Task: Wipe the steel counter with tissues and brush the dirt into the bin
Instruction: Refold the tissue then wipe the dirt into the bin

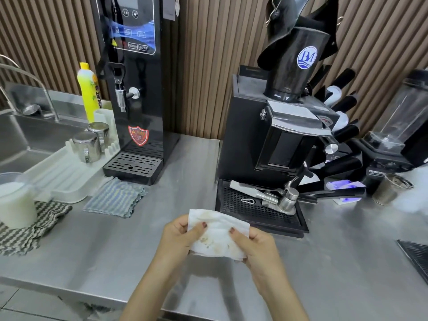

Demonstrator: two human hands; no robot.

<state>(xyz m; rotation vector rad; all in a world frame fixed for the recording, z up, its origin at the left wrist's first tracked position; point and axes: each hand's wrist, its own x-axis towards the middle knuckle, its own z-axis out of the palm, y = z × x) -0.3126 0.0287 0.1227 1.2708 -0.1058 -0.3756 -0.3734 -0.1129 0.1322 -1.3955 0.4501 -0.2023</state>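
Observation:
A white tissue (217,235) with brown stains is held up over the steel counter (115,246), just in front of the coffee grinder's drip tray. My left hand (180,235) pinches its left edge with thumb on top. My right hand (254,244) pinches its right edge the same way. The tissue is folded and crumpled between the two hands. No bin is in view.
A black coffee grinder (273,140) with a tamper on its tray stands straight ahead. A black water boiler (136,89) is at the left, with a striped cloth (115,198) before it. A drying rack (67,172), steel jugs, sink and milk container (14,200) lie further left. A blender (398,126) stands at the right.

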